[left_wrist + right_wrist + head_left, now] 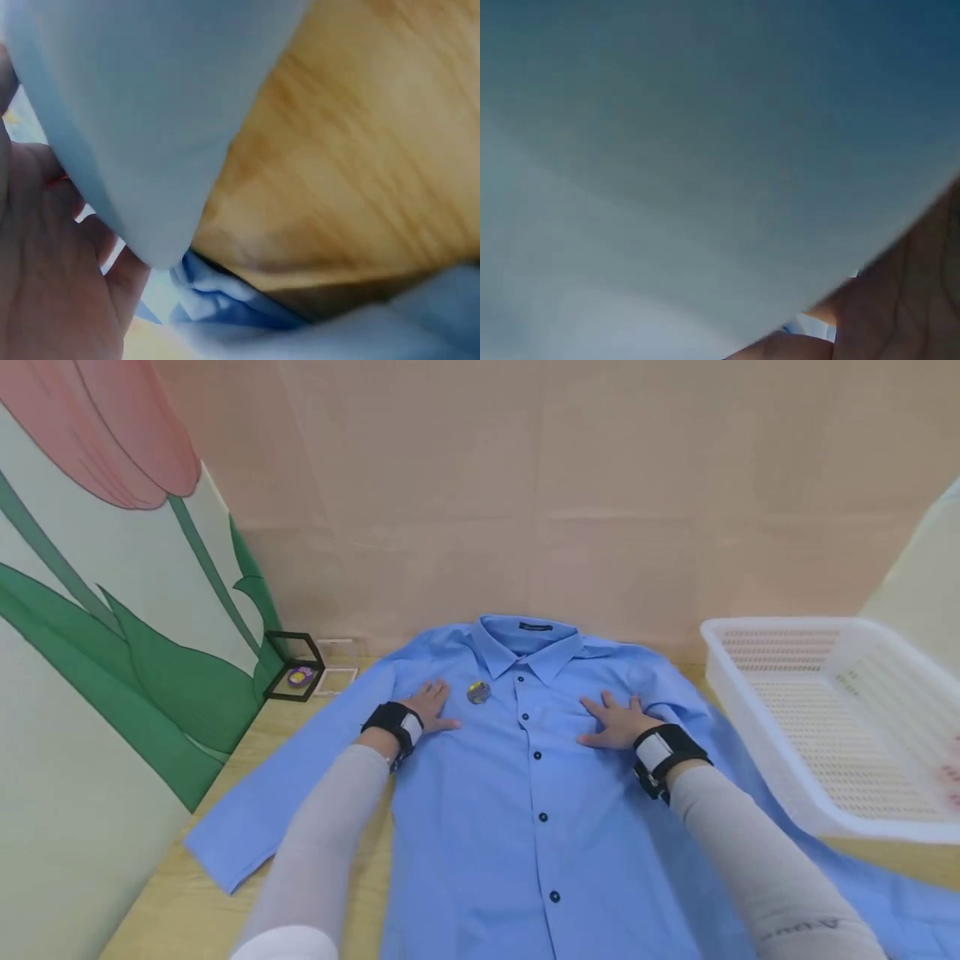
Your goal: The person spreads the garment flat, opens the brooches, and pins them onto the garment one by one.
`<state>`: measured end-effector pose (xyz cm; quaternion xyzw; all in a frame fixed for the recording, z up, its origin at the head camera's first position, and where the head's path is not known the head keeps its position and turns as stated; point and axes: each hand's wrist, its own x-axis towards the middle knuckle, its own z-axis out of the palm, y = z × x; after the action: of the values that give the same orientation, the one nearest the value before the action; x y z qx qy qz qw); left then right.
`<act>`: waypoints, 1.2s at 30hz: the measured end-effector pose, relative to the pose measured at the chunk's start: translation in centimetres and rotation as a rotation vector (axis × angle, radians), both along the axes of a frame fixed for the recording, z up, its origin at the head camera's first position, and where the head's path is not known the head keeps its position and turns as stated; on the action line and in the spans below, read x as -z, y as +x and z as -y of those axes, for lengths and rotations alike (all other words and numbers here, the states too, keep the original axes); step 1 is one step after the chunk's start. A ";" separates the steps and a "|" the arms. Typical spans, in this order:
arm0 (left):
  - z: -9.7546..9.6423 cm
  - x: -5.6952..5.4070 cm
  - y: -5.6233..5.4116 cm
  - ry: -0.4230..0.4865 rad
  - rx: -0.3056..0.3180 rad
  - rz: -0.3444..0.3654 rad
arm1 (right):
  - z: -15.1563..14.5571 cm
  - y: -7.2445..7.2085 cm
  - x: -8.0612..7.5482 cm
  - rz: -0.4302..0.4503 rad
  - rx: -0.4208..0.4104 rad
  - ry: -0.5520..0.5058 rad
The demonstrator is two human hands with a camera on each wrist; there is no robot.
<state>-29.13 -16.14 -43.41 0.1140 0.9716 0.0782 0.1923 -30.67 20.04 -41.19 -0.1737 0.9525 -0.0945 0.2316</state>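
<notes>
A light blue button-up shirt lies spread front side up on the table, its collar toward the back wall. My left hand rests on the chest of the shirt at the left, fingers spread. Just right of it, a round, shiny pin badge sits on the cloth below the collar. Across the button line, my right hand lies on the other side of the chest, fingers also spread. Blue cloth fills much of both wrist views; in the left one, the left hand shows beside it.
At the back left stands an opened black-framed case with a purple and yellow badge in it, beside a clear frame. A white plastic basket stands at the right, close to the shirt's sleeve. Wooden tabletop shows at the left.
</notes>
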 end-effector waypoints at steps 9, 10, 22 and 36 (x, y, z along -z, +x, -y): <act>0.5 -3.8 3.6 0.137 0.026 -0.025 | 1.7 1.9 -1.9 -0.130 -0.012 -0.054; 0.5 -4.2 4.3 0.174 0.044 -0.042 | 2.1 2.4 -2.2 -0.139 -0.027 -0.055; -0.9 -5.2 11.1 0.281 0.237 -0.168 | 3.3 4.9 -0.4 -0.045 -0.132 -0.048; 0.3 -4.9 11.9 0.311 0.304 -0.281 | 3.4 5.6 0.6 0.002 -0.106 -0.041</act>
<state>-17.24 -16.40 -38.49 0.2968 0.9367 0.1801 0.0452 -25.06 16.62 -41.76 -0.2287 0.9395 -0.1015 0.2339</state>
